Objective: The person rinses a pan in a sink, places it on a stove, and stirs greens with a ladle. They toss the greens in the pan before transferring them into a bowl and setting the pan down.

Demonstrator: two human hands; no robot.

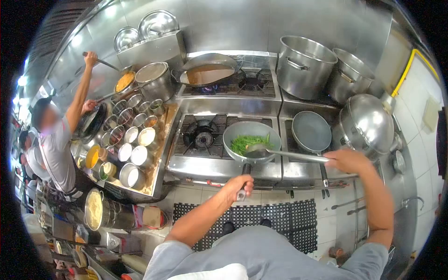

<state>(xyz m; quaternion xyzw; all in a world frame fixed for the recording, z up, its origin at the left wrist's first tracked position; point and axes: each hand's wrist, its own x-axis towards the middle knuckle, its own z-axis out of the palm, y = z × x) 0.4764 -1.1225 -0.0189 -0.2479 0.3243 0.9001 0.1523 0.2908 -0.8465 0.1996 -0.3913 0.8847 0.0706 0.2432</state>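
A grey wok-like pan (228, 131) sits on the front burner with green vegetables (247, 141) in it. My left hand (239, 186) is closed round the pan's black handle (247, 170), below the pan. To the right, my right hand (350, 161) grips the end of a long metal ladle (298, 155). The ladle's bowl rests in the pan, against the right part of the greens.
An empty grey frying pan (311, 130) is on the burner to the right. Tall pots (305, 72) and a wide pan of brown sauce (207, 73) stand behind. Metal containers (132, 176) fill the left counter, where a co-worker (58, 149) holds a ladle and a pan.
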